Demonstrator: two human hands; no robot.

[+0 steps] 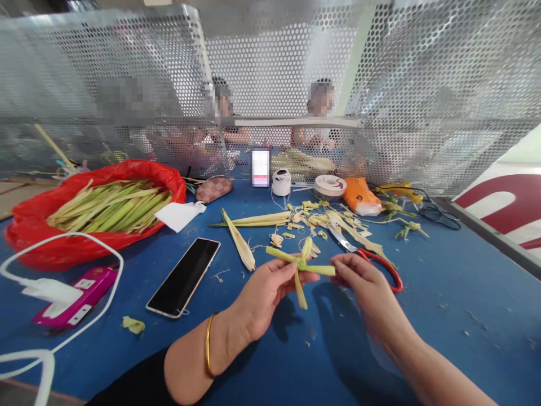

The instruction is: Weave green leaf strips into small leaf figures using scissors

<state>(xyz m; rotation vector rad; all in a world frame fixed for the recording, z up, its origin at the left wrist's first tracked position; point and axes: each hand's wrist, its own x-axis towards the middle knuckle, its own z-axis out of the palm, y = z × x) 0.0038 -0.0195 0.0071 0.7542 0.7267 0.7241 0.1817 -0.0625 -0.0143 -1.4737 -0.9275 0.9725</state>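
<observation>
A folded green leaf knot with strips sticking out in a cross shape is pinched between the thumb and fingers of my left hand. My right hand is closed at the tip of the strip that points right. Just beyond that hand lie scissors with red handles, blades partly spread among leaf scraps. A pale dry husk leaf rests past my left hand, beside long narrow leaf strips.
At left stand a red plastic bag of leaves, a purple power strip with white cable, and a phone. A thread spool, tape roll and orange packet line the back, before a perforated metal screen; people sit behind it.
</observation>
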